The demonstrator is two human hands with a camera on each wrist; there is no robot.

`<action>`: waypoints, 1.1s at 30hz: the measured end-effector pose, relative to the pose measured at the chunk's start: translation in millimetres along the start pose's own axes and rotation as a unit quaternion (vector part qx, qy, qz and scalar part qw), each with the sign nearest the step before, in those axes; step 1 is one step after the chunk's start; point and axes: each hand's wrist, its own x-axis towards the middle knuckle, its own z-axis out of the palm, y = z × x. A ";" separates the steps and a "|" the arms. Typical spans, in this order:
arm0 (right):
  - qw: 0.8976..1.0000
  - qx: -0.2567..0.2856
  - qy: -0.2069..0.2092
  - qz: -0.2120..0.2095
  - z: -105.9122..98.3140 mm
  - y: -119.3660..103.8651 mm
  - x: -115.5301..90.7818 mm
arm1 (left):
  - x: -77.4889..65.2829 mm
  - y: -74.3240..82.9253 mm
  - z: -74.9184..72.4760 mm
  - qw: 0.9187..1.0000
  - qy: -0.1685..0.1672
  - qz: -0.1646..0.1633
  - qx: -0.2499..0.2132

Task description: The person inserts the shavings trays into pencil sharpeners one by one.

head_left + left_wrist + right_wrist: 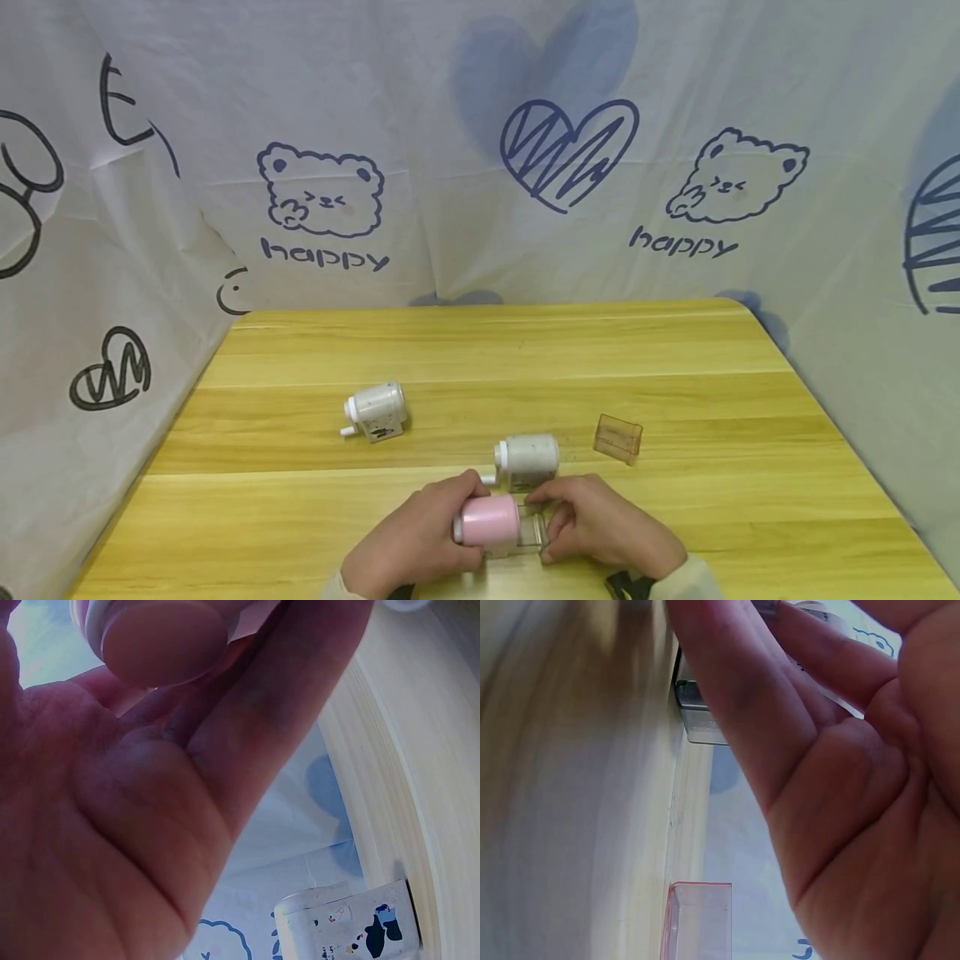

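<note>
My left hand (423, 533) grips a pink crank pencil sharpener (489, 521), thumb on the near side and fingers on the far side. In the left wrist view, the sharpener's round pink end (165, 645) shows above the palm. At its right side, a clear shavings drawer (531, 533) sticks out from the body. The thumb and fingers of my right hand (607, 525) pinch the drawer's outer end. Just beyond both hands stands a white pencil sharpener (532, 454), its crank pointing left.
Another white pencil sharpener (378, 408) with a dark picture on its base stands farther back on the left. A see-through orange-pink drawer (618, 439) lies to the right on the wooden table (675, 350). Printed cloth (450, 225) hangs around the table.
</note>
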 end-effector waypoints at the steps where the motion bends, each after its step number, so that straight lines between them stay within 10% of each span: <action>1: 1.000 0.000 0.000 -0.002 -0.1 0.3 0.1 | 0.1 -0.3 0.2 1.000 -0.001 0.000 0.000; 33: 1.000 -0.008 -0.004 -0.006 3.7 -0.7 2.3 | 0.0 -2.1 0.7 1.000 0.003 0.010 -0.009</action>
